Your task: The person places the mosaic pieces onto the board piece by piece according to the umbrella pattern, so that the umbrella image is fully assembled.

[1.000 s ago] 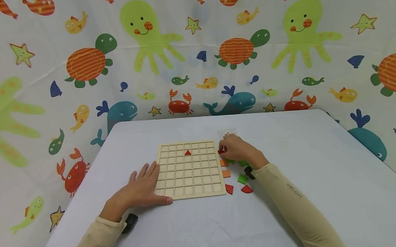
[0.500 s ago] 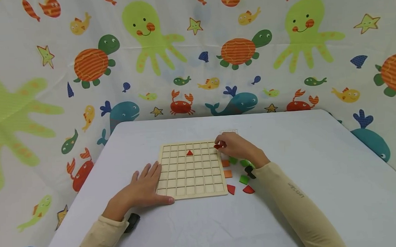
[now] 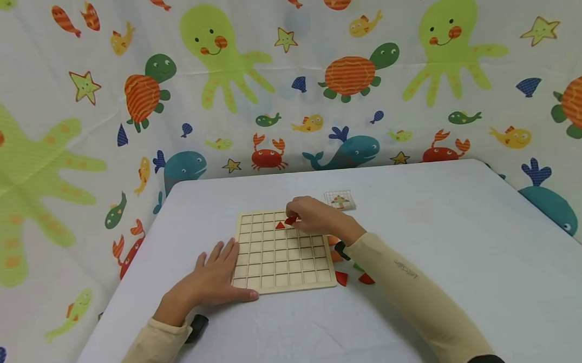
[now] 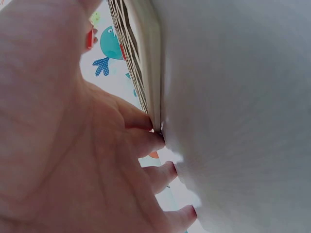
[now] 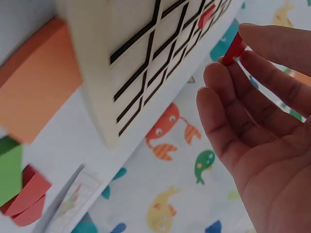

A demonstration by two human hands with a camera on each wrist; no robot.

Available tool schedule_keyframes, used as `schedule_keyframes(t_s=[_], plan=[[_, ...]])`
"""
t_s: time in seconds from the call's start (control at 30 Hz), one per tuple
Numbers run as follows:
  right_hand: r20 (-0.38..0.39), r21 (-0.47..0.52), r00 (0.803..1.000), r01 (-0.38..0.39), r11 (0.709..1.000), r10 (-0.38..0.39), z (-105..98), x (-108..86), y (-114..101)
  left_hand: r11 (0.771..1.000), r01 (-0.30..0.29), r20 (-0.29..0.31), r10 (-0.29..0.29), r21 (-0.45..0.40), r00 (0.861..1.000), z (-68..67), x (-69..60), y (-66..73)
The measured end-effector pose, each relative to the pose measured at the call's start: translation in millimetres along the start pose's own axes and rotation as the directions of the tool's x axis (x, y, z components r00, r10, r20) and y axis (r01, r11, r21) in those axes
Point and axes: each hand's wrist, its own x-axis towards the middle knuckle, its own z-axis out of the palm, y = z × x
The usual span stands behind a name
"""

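Note:
A wooden grid board (image 3: 280, 267) lies on the white table, with a red triangle tile (image 3: 280, 225) in one of its upper cells. My left hand (image 3: 205, 282) rests against the board's left side, fingers spread and thumb along the near left corner. Over the upper part of the board, my right hand (image 3: 317, 215) pinches a small red tile (image 5: 235, 49) between thumb and fingertips, just right of the triangle. The tile's full outline is partly covered by the fingers.
Right of the board lie orange tiles (image 5: 41, 80), a green tile (image 5: 9, 167) and red rounded-edge tiles (image 3: 341, 278), some hidden under my right arm. A small card (image 3: 339, 199) with a printed grid picture sits beyond the board's upper right corner. A sea-animal cloth hangs behind the table.
My right hand has picked up the red tile beside the board and carried it left over the grid, uncovering the printed card. My left hand stays at the board's edge.

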Motion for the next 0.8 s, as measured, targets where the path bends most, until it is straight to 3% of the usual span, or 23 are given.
schedule_keyframes(t_s=[0.33,0.8], plan=[[0.096,-0.034,0.995,0.045,0.998,-0.042,9.5,27.4,-21.9,1.000,0.003,-0.003,-0.003,0.004,1.000,0.2,0.5,-2.2],[0.145,-0.109,0.989,0.046,0.993,-0.030,27.7,41.9,-28.2,1.000,-0.013,0.002,0.013,-0.010,1.000,-1.3,-0.2,-2.9]])
